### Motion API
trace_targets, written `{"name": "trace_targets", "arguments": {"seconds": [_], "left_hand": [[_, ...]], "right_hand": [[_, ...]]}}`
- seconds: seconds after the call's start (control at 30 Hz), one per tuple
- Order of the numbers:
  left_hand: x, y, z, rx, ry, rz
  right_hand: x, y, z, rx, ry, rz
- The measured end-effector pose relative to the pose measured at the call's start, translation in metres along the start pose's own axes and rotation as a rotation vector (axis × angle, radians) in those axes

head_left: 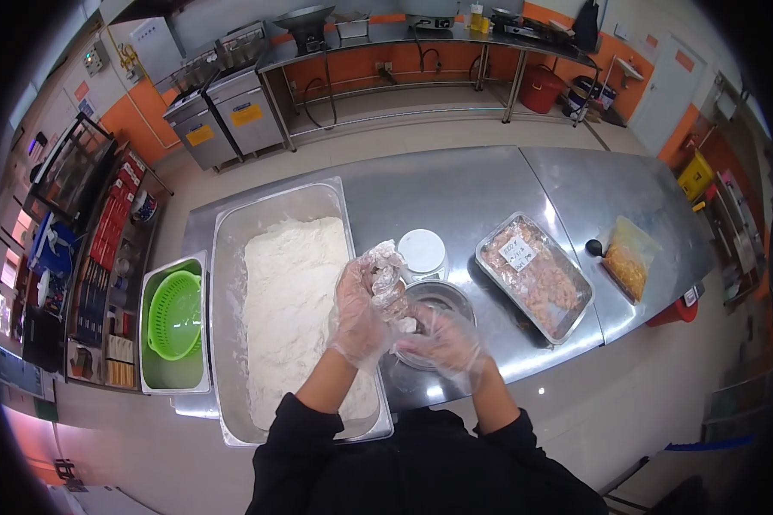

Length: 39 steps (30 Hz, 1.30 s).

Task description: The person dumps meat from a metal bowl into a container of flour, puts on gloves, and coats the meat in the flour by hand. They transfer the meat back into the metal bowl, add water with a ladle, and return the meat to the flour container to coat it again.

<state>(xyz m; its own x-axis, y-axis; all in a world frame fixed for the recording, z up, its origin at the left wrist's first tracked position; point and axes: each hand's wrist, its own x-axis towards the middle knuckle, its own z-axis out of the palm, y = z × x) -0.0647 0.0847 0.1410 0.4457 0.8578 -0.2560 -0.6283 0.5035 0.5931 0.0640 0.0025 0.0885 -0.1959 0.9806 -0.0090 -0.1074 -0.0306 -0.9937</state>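
Two clear plastic gloves (371,342) cover my hands, left hand (357,316) curled around a flour-coated lump (388,286), right hand (449,339) bent at its lower end, whether pinching I cannot tell, with the flour-filled steel pan (230,300) at nine o'clock, the kitchen scale (422,251) at one and the wrapped meat tray (514,297) between two and three.

Both hands (361,322) (447,345) curl close together, forearms (327,388) (495,403) angled inward.

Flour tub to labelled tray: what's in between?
Head view: white-topped device, metal bowl, the right hand, and the left hand, partly overlapping the tub, holding floured pieces.
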Motion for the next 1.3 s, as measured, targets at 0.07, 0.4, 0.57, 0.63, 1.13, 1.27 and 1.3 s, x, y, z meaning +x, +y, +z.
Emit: {"name": "trace_targets", "arguments": {"seconds": [0.07,0.4,0.57,0.63,1.13,1.27,1.3], "left_hand": [[0.012,-0.01,-0.004,-0.04,0.049,-0.014],[0.046,-0.042,-0.033,0.012,0.293,-0.002],[0.056,-0.061,-0.04,0.468,0.231,-0.115],[0.049,-0.063,-0.044,1.021,0.073,-0.126],[0.086,-0.092,-0.069,1.145,0.269,-0.05],[0.074,-0.086,-0.062,0.301,0.111,-0.444],[0.076,-0.092,-0.074,0.195,0.058,-0.458]], "right_hand": [[0.002,0.028,-0.009,-0.208,0.06,0.032],[-0.019,0.116,-0.047,-0.353,0.532,-0.02],[-0.017,0.097,-0.046,-0.127,0.512,-0.028],[-0.015,0.095,-0.049,-0.02,0.52,-0.021],[-0.028,0.08,-0.033,-0.654,0.69,-0.029],[-0.019,0.084,-0.034,-0.55,0.634,-0.131],[-0.016,0.082,-0.029,-0.391,0.666,-0.178]]}}
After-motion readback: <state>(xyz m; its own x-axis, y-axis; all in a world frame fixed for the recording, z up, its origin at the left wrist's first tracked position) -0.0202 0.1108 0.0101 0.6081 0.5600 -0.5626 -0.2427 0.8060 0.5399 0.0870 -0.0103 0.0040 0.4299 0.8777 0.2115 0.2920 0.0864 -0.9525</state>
